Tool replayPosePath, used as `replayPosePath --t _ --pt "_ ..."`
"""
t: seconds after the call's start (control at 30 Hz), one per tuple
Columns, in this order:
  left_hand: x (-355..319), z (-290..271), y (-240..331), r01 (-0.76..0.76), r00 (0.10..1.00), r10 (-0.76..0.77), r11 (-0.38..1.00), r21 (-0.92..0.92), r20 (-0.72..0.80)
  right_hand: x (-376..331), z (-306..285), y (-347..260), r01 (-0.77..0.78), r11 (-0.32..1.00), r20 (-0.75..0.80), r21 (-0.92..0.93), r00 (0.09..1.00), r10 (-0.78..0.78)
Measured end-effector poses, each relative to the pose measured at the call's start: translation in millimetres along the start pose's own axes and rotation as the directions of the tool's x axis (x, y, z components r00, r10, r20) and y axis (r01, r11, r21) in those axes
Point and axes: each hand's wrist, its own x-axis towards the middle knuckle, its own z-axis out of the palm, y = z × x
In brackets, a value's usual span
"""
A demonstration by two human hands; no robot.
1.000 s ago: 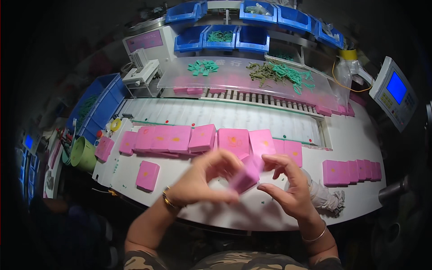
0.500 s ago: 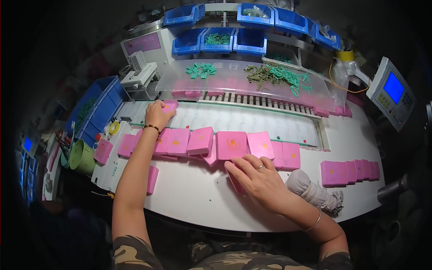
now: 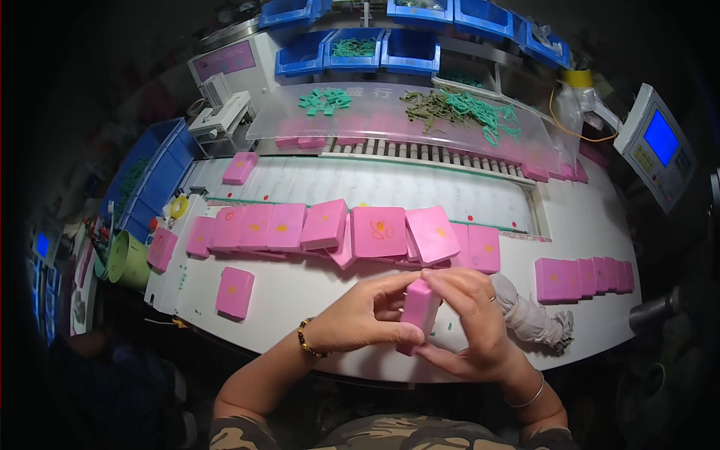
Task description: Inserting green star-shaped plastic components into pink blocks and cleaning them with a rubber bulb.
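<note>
Near the front of the table, a pink rectangular block (image 3: 420,309) is held on edge between both hands. My left hand (image 3: 369,313) grips its left side, thumb along the near face. From the right, my right hand (image 3: 472,322) closes on the same block, fingers at its top and thumb low. Just beyond the hands runs a row of pink blocks (image 3: 379,231), some overlapping or tilted, several with yellow or red marks. A lone pink block (image 3: 235,292) lies to the left, and another pink block (image 3: 240,168) rests on the white conveyor belt (image 3: 337,180).
Right of my hands lies a grey cloth bundle (image 3: 529,315), with a stack of pink blocks (image 3: 577,280) beyond. A clear shelf (image 3: 375,124) carries green and olive pieces below blue bins (image 3: 411,56). At left stand a green cup (image 3: 129,259) and a blue crate (image 3: 154,176).
My left hand has come back from the belt, leaving a block there, and now grips the block my right hand was over. That block is raised on edge. The view has shifted slightly.
</note>
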Motion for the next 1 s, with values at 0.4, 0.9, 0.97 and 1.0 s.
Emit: replayPosePath --t 0.4,0.9,0.97,1.0 --pt "-3 4 -5 -0.237 0.971 0.208 0.813 0.532 0.114 -22 21 -8 -0.278 0.913 0.04 0.3 0.959 0.279" --pt "-3 22 -44 -0.424 0.832 0.544 0.75 0.508 -0.109 -23 17 6 -0.418 0.33 0.094 0.846 0.727 0.68" --pt "-3 32 -42 -0.432 0.857 0.482 0.865 0.255 -0.183 -24 16 7 -0.366 0.372 0.055 0.853 0.773 0.632" --pt "-2 36 -43 -0.415 0.885 0.398 0.91 -0.02 -0.239 -25 16 7 -0.313 0.406 0.021 0.858 0.813 0.582"
